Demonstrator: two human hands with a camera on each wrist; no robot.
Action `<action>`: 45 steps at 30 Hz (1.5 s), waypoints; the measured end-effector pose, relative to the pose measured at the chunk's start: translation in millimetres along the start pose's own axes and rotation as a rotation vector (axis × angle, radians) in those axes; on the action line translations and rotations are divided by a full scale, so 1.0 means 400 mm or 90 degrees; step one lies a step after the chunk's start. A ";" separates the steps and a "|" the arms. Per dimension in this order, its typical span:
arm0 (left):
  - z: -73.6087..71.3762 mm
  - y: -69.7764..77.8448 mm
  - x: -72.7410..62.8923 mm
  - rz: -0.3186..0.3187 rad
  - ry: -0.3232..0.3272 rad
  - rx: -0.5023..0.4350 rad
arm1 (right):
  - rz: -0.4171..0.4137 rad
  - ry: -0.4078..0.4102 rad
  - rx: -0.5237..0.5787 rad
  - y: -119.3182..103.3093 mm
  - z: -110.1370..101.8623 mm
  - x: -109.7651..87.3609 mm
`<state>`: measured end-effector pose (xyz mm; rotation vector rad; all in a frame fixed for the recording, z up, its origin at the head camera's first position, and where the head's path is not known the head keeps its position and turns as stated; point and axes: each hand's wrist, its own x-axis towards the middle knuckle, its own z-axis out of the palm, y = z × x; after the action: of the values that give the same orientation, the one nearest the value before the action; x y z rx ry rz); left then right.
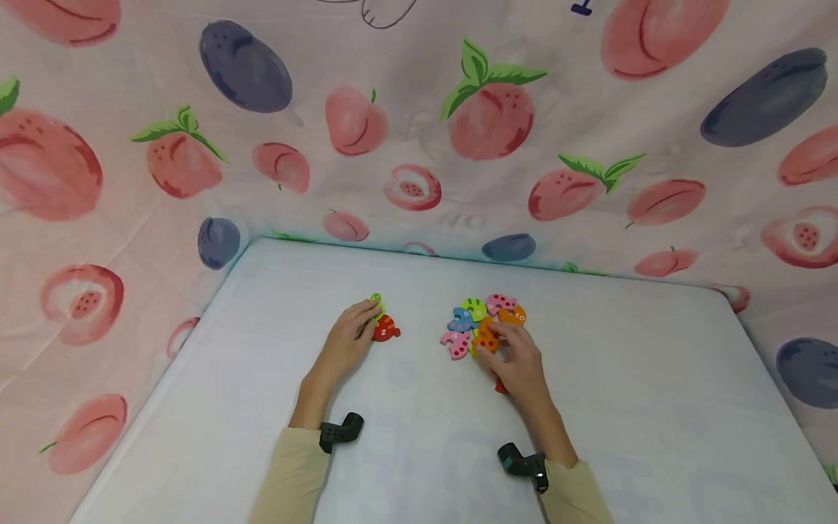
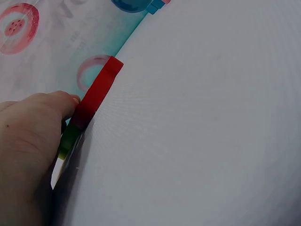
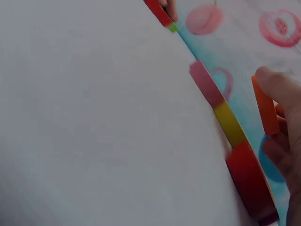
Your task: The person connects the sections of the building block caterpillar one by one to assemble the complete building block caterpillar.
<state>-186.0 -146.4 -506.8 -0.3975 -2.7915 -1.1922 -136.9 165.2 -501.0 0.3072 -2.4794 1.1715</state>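
On the left of the white table, my left hand (image 1: 345, 338) holds a green puzzle piece (image 1: 378, 314) between fingertips and thumb, partly covered by the fingers. Against it lies a red piece (image 1: 385, 330) marked 2, flat on the table. My right hand (image 1: 521, 358) pinches an orange spotted piece (image 1: 486, 338) between thumb and fingers. The right wrist view shows this orange piece (image 3: 266, 106) raised above the other pieces. Around it lie a blue piece (image 1: 462, 319), a pink piece (image 1: 456, 344) marked 4 and a striped green piece (image 1: 474, 308).
Behind the right hand lie another pink piece (image 1: 500, 303) and an orange piece (image 1: 513, 315) marked 10. A red piece (image 1: 500, 386) shows partly beneath that hand. Fruit-patterned cloth (image 1: 412, 145) rises along the table's back and sides.
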 end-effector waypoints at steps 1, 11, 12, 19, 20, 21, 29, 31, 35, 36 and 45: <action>0.000 0.000 -0.001 -0.002 0.001 -0.001 | -0.007 -0.007 -0.006 -0.010 0.007 0.000; 0.008 0.001 -0.006 -0.007 0.001 -0.009 | 0.014 -0.116 0.006 -0.121 0.101 0.012; 0.008 0.001 -0.006 -0.009 0.002 -0.009 | 0.029 -0.122 0.014 -0.133 0.110 0.016; 0.012 -0.001 -0.002 0.008 0.015 0.004 | 0.086 -0.139 0.051 -0.188 0.195 0.045; 0.014 -0.001 0.000 0.013 0.015 0.007 | 0.100 -0.135 0.054 -0.191 0.206 0.047; 0.015 -0.002 0.001 0.018 0.016 0.009 | 0.111 -0.128 0.057 -0.192 0.217 0.049; 0.009 0.000 0.006 0.022 0.021 0.010 | 0.167 -0.093 0.080 -0.200 0.266 0.062; 0.007 0.001 0.006 0.019 0.019 0.011 | 0.161 -0.096 0.089 -0.202 0.273 0.065; 0.004 0.003 0.008 0.016 0.019 0.009 | 0.160 -0.100 0.097 -0.205 0.281 0.068; 0.004 0.004 0.008 0.015 0.020 0.007 | 0.159 -0.098 0.097 -0.205 0.282 0.068; 0.001 0.001 0.004 0.018 0.024 0.008 | 0.154 -0.101 0.088 -0.204 0.291 0.063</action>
<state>-187.3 -145.6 -506.7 -0.4063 -2.7508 -1.1625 -159.6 22.5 -501.3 0.1442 -2.6344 1.4720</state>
